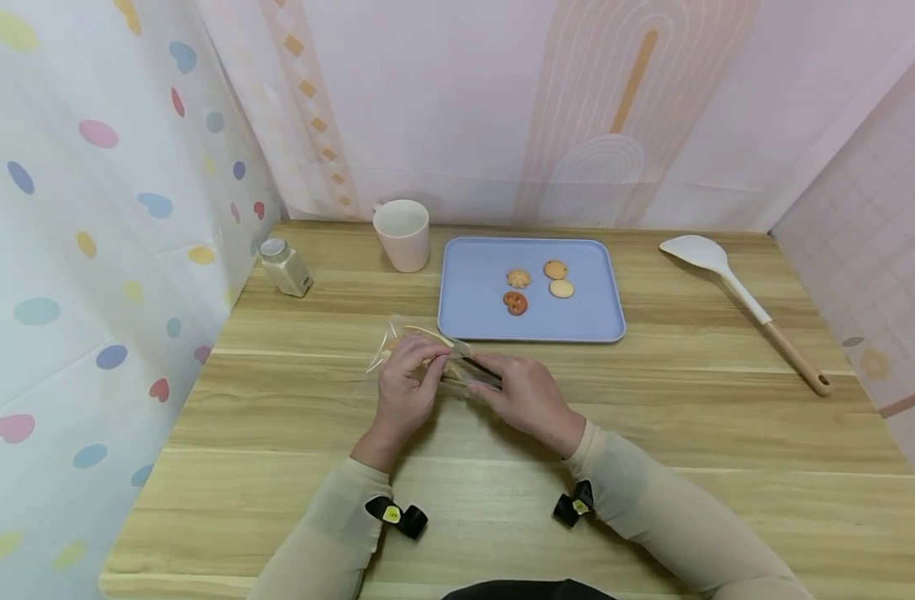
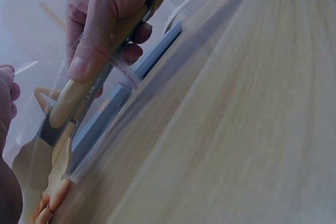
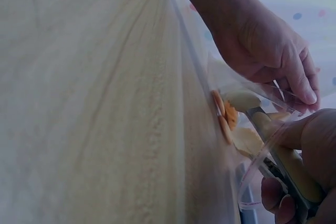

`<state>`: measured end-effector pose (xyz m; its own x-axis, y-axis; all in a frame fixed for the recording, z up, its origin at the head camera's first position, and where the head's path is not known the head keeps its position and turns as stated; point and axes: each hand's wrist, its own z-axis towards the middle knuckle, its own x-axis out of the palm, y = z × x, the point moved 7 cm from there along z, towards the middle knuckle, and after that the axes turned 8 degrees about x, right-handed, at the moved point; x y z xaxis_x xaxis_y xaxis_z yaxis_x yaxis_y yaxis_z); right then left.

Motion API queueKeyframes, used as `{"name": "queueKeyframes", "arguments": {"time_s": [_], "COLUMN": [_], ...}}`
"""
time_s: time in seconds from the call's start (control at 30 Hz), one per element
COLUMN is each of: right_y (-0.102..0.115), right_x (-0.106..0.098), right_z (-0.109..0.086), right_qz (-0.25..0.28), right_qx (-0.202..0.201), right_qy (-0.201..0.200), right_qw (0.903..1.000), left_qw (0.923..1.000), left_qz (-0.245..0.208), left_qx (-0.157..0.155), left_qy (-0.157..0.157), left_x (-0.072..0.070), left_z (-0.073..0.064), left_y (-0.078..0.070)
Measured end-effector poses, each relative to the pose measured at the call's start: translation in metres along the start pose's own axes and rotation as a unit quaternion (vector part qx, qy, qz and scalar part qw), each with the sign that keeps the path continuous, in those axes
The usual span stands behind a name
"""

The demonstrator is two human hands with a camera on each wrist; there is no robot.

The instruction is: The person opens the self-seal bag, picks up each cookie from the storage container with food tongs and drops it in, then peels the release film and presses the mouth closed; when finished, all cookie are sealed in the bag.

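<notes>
Over the middle of the table, my left hand (image 1: 407, 387) pinches the edge of a clear plastic bag (image 1: 392, 332) between thumb and fingers. My right hand (image 1: 531, 395) grips a pair of tongs (image 2: 64, 103) by the handles, thumb on one arm and fingers round the other. The tongs' cream-coloured tips reach into the bag, close to several small cookies (image 3: 224, 116) at its bottom. Just beyond the hands lies a light blue tray (image 1: 465, 321), with a flower-shaped cookie (image 1: 518, 278), a pretzel-shaped cookie (image 1: 515, 302) and two round cookies (image 1: 562, 289) on it.
Behind the bag to the left stands a pale pink mug (image 1: 403, 237). A glass jar (image 1: 287, 268) with a metal lid is further left. On the right lies a white spatula (image 1: 735, 279) with a wooden handle. Printed curtains border the back and sides of the table (image 1: 277, 467).
</notes>
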<state>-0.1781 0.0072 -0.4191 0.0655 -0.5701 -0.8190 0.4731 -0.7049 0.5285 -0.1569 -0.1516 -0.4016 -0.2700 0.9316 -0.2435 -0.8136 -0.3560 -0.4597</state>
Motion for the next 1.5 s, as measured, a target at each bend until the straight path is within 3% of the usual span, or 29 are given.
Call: {"name": "queueKeyframes", "arguments": {"time_s": [0.53,0.87,1.5], "right_y": [-0.002,-0.005,-0.025], "right_x": [-0.013,-0.021,-0.046], "right_z": [-0.01,-0.02,-0.046], "right_qz": [0.018,0.015,0.036], "right_qx": [-0.002,0.004,0.001], "right_qy": [-0.017,-0.029,-0.007], "right_qw": [0.9997,0.9995,0.9993], "left_qw": [0.9998,0.9998,1.0], "left_qz": [0.013,0.015,0.006], "left_qx": [0.009,-0.006,-0.007], "left_qy": [-0.007,-0.011,0.001], "left_x": [0.001,-0.001,0.003], "left_z": [-0.001,-0.004,-0.005], "left_y": [0.001,0.004,0.006]}}
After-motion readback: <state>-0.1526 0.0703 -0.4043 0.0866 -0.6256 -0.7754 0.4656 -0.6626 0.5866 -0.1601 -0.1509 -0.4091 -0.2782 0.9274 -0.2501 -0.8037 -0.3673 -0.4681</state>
